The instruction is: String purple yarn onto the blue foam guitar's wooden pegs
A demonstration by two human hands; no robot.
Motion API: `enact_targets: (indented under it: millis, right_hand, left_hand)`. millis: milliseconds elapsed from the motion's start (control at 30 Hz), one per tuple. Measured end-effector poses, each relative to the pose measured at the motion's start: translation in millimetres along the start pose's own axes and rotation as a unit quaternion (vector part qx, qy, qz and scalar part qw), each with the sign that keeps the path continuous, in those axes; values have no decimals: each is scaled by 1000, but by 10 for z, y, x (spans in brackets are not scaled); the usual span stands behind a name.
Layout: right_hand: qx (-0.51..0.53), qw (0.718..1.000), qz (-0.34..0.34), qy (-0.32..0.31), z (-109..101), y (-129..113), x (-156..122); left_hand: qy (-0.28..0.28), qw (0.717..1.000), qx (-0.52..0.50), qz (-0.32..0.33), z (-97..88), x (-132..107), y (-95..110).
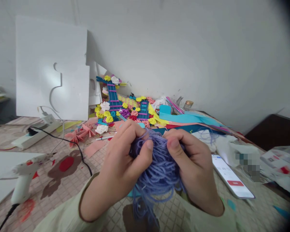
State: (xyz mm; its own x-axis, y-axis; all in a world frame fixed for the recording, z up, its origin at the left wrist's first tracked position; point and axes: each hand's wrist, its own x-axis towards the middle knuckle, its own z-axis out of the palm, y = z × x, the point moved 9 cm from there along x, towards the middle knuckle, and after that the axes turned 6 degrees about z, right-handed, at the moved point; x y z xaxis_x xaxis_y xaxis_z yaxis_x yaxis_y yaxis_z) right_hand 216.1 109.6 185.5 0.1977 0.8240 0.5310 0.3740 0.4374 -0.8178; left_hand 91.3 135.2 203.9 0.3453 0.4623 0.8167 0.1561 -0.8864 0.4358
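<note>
A loose bundle of blue-purple yarn is held up in front of me, between both hands. My left hand grips its left side, the thumb pressed on the strands and the fingers curled behind. On the right side, my right hand pinches the yarn between thumb and bent fingers near the top. Loops of yarn hang down below the bundle toward the table. The fingertips behind the yarn are partly hidden.
At left lie a white glue gun and a power strip with cables. Paper flower decorations and blue paper strips lie at the back. A phone and plastic bags are at right. A white board leans against the wall.
</note>
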Motion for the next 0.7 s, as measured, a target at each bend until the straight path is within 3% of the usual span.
enact_targets:
  millis: [400,533,700]
  right_hand:
    - [-54,998,-32,28,-31,-82,-3]
    - [-67,996,-47,36,-44,-112,-9]
    - [-72,996,-58,9,10,-140,12]
  left_hand:
    - [16,994,55,90,-95,4,192]
    - [21,992,82,96,-85,16,202]
    - [-22,992,104,72,-22,23,163]
